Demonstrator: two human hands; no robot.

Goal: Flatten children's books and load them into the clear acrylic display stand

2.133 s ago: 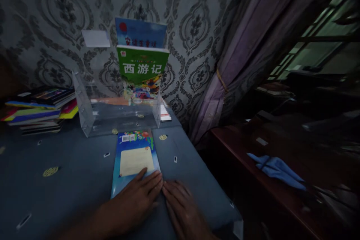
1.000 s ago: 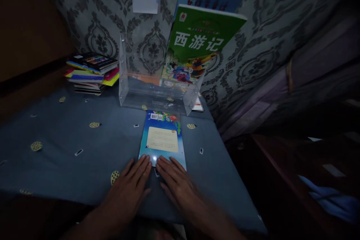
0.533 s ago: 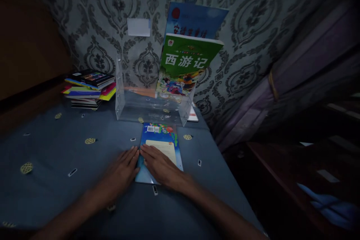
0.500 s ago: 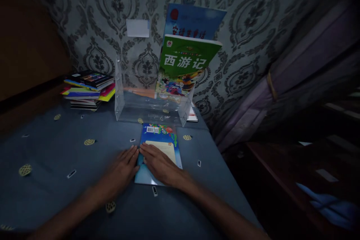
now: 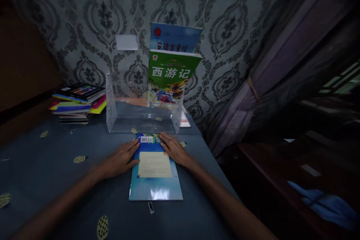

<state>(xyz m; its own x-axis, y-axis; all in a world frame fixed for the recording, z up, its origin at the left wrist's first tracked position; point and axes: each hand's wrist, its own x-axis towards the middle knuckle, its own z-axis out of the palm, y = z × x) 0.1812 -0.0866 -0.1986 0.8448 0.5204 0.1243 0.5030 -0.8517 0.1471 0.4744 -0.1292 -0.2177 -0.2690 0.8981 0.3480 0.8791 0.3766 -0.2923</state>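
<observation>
A thin blue book [image 5: 154, 187] lies flat on the table, a cream text panel and a barcode facing up. Along its left edge rests my left hand [image 5: 120, 159], fingers stretched out and touching the border. My right hand [image 5: 176, 150] lies over the book's upper right edge, its fingers extended across the cover. Just beyond the book stands a clear acrylic book rack [image 5: 143, 123]. In the rack's right part a green book [image 5: 171, 75] leans upright, with a blue book [image 5: 176, 37] showing behind it.
A pile of books and booklets [image 5: 78, 101] sits left of the rack. Patterned wallpaper with a white switch plate [image 5: 126, 42] rises behind. The tablecloth [image 5: 92, 195] ends in an edge at right, near a tied curtain [image 5: 253, 86] and a blue cloth [image 5: 323, 202].
My right hand has slid from the book's left side across to its right edge, uncovering the text panel. My left hand stays by the left edge. The view has shifted.
</observation>
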